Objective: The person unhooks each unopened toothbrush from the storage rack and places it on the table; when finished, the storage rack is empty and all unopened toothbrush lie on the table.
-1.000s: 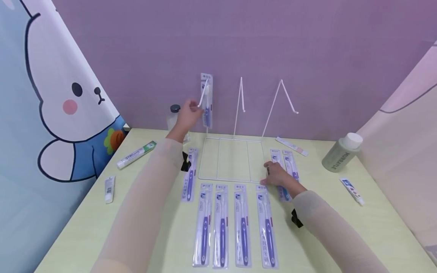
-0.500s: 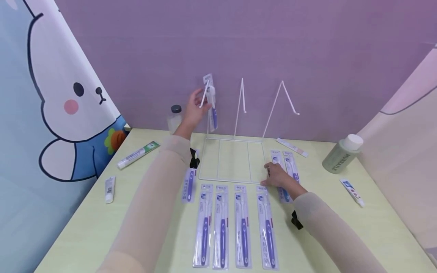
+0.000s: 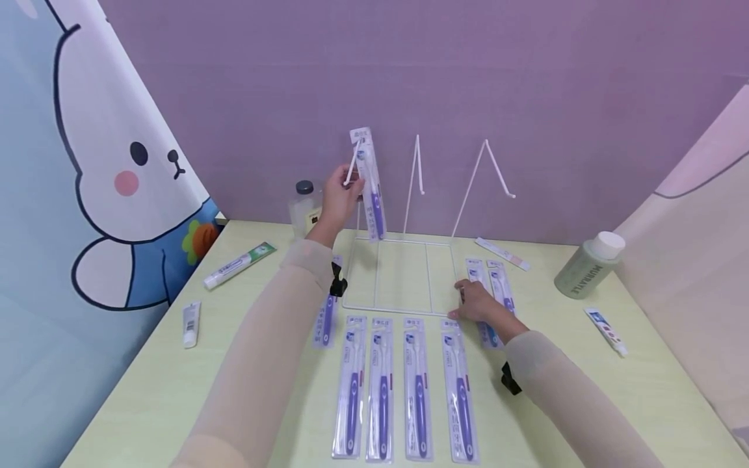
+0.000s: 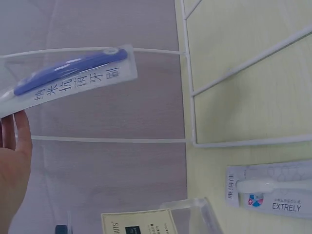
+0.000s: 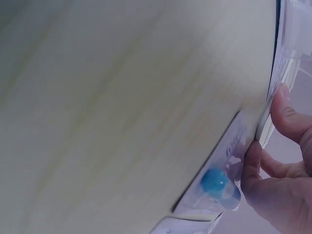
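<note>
A packaged toothbrush [image 3: 374,195] hangs tilted at the left hook of a white wire display rack [image 3: 389,309], its lower end slanting right. My left hand [image 3: 339,198] is beside the package, fingertips at its edge; in the left wrist view the fingers [image 4: 23,127] are fairly straight, meeting the package's lower edge below the printed characters. Down at the rack's front right corner, my right hand [image 3: 476,302] grips the base wire between thumb and fingers, as the right wrist view also shows. Two more packaged toothbrushes [image 3: 501,286] lie right beside and partly behind that hand.
Several packaged toothbrushes [image 3: 419,390] lie in a row before the rack, another [image 3: 326,325] under the left forearm. A clear black-capped bottle [image 3: 301,211] stands behind the left hand. Toothpaste tubes [image 3: 240,265] and a green bottle [image 3: 588,266] are at the sides.
The hanging toothbrush package has turned and swung, its lower end now further right and lower. My left hand has shifted slightly right along with it. The right hand stays at the rack corner.
</note>
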